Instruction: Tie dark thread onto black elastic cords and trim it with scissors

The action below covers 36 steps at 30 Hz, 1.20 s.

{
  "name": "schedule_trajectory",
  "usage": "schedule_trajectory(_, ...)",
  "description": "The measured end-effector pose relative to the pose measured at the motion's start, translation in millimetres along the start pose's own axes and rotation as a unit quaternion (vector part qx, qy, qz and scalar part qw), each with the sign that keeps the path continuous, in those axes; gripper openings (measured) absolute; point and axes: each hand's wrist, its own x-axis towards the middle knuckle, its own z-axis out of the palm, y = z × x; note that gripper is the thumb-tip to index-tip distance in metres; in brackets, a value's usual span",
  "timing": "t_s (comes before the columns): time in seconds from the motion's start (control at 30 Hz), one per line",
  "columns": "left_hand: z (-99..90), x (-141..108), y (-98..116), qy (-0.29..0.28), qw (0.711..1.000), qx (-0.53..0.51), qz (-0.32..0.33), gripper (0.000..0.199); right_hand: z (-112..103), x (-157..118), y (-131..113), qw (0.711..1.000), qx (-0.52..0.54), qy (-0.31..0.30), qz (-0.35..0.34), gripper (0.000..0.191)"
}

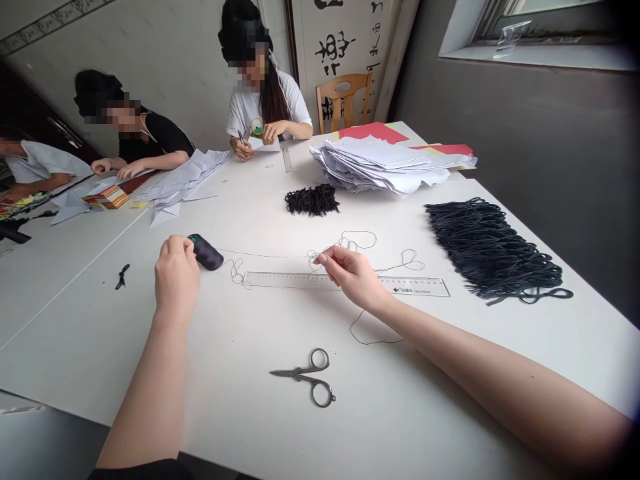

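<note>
While the left hand (175,277) closes its grip around a black spool (206,252) on the tabletop (75,300), the right hand (353,277) pinches the thread (270,256) between finger and thumb (just above a clear ruler (415,287)), closed scissors (306,377) lying nearby.

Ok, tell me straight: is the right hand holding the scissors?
No, the right hand pinches thin thread; the scissors lie apart on the table.
</note>
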Motion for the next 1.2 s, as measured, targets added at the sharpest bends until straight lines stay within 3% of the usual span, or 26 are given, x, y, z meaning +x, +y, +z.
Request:
schedule_trajectory(0.13, -6.1, 1.6, -1.6, 0.002, 0.999, -0.048, 0.019, 0.017, 0.9, -1.7, 0.1, 1.0, -0.006, -0.003, -0.001, 0.039)
schedule_trajectory(0.23, -13.5, -1.6, 6.8, -0.001, 0.999, -0.035, -0.014, 0.024, 0.6, -2.3, -0.2, 0.999, -0.036, -0.004, 0.003, 0.036)
schedule_trajectory(0.3, -16.9, -7.6, 19.2, 0.047, 0.998, -0.04, -0.02, 0.033, 1.5, -3.3, -0.5, 0.998, -0.059, -0.012, -0.001, 0.035)
schedule_trajectory(0.37, -15.8, -16.8, 35.1, 0.082, 0.993, -0.077, 0.018, 0.036, 3.2, -4.9, -0.9, 0.997, -0.07, -0.026, -0.005, 0.034)
schedule_trajectory(0.43, -8.9, -29.0, 52.1, -0.007, 0.988, -0.128, 0.091, 0.032, 5.0, -6.8, -1.7, 0.997, -0.07, -0.038, -0.009, 0.035)
schedule_trajectory(0.5, 2.2, -42.7, 68.2, -0.161, 0.956, -0.196, 0.144, 0.03, 6.3, -8.5, -3.1, 0.996, -0.071, -0.042, -0.017, 0.034)
schedule_trajectory(0.6, 18.1, -60.1, 86.1, -0.333, 0.872, -0.349, 0.084, 0.043, 6.9, -10.4, -5.4, 0.995, -0.081, -0.053, -0.039, 0.032)
schedule_trajectory(0.67, 23.0, -65.6, 91.3, -0.408, 0.817, -0.403, 0.055, 0.041, 6.6, -10.9, -6.0, 0.993, -0.089, -0.062, -0.053, 0.03)
schedule_trajectory(0.7, 23.2, -66.5, 91.7, -0.417, 0.819, -0.39, 0.058, 0.036, 6.4, -10.7, -5.7, 0.992, -0.096, -0.062, -0.058, 0.029)
schedule_trajectory(0.8, 18.1, -66.3, 87.4, -0.352, 0.912, -0.192, 0.084, 0.029, 5.4, -8.7, -2.7, 0.989, -0.126, -0.044, -0.064, 0.027)
schedule_trajectory(0.87, 14.7, -68.3, 84.0, -0.323, 0.941, -0.043, 0.087, 0.036, 4.5, -6.4, 0.5, 0.987, -0.144, -0.035, -0.065, 0.027)
schedule_trajectory(0.93, 14.5, -74.0, 83.1, -0.333, 0.938, 0.03, 0.093, 0.045, 3.7, -3.9, 3.6, 0.986, -0.151, -0.034, -0.058, 0.026)
schedule_trajectory(1.07, 19.4, -88.1, 89.1, -0.321, 0.936, 0.032, 0.138, 0.054, 1.9, 0.6, 7.7, 0.986, -0.154, -0.057, -0.023, 0.026)
schedule_trajectory(1.2, 17.8, -85.0, 95.4, -0.31, 0.941, 0.01, 0.137, 0.034, -1.2, 3.8, 8.4, 0.985, -0.147, -0.08, 0.032, 0.026)
